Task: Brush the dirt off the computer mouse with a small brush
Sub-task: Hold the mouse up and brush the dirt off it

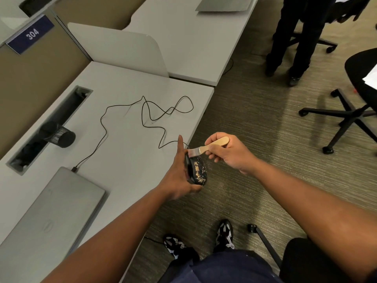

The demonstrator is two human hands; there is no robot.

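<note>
My left hand (177, 176) holds a black computer mouse (197, 170) up past the desk's front edge, over the carpet. Tan dirt speckles the mouse's upper side. Its thin black cable (146, 113) loops back across the desk. My right hand (228, 154) grips the pale wooden handle of a small brush (208, 147). The brush's metal ferrule and bristles touch the front end of the mouse.
A closed grey laptop (53, 217) lies on the white desk (126, 160) at the lower left, with a black mesh cup (58, 134) by the cable slot. Office chairs (350, 99) and another person's legs (293, 39) stand on the carpet to the right.
</note>
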